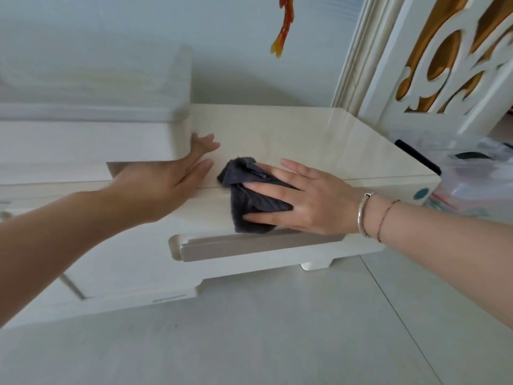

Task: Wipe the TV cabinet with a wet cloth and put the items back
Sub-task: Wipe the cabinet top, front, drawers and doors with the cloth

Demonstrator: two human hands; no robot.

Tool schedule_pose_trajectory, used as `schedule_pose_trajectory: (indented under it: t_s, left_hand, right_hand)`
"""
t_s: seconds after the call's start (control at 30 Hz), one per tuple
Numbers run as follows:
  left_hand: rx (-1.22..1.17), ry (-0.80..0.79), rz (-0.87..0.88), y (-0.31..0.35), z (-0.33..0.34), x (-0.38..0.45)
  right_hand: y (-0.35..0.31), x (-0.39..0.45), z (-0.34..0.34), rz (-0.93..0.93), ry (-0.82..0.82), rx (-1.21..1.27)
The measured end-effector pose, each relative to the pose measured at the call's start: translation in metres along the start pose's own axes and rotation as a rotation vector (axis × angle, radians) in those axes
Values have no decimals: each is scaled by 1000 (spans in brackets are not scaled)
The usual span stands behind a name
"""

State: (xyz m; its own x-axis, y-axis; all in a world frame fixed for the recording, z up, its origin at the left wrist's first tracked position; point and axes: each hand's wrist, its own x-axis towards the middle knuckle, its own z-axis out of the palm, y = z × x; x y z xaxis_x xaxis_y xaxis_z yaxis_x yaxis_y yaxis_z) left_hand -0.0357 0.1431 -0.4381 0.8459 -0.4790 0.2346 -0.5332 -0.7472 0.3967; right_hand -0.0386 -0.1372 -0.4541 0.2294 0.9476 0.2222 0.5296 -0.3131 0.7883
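Clear plastic bin (469, 173) sitting right of cabinet (305, 129). Right hand (302, 201) pressing flat on dark cloth (249, 195), bunched, lying near-to-far; left hand (166, 182) resting open beside it.

Bare cabinet top (291, 129) stretches behind the cloth (249, 195); raised section (91, 140) (left) walls it off.

Your right hand (301, 200) covers the middle of the dark cloth (251, 194), so you can't see that part. Your left hand (169, 184) is blurry, fingertips hard to make out. The cabinet (305, 134) runs off the left edge. Stuff in the clear plastic bin (469, 173) at right is too blurry to tell, & it's cut off by the edge.
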Motion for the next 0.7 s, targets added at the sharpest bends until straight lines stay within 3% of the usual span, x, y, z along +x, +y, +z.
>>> schedule_pose_trajectory:
  t_s: [0.13,0.27,0.5,0.7]
  left_hand:
    - [316,36,19,-22,-22,-33]
    - [511,10,266,-33,-32,-56]
    - [645,26,413,-74,-39,-105]
    - [763,57,406,-94,-48,-128]
  right_hand:
    - [-11,8,-5,77,-12,39]
    - [-15,-7,-7,88,-66,-7]
    - [-30,53,-3,7,13,-34]
    - [-34,24,-5,-58,-128,-104]
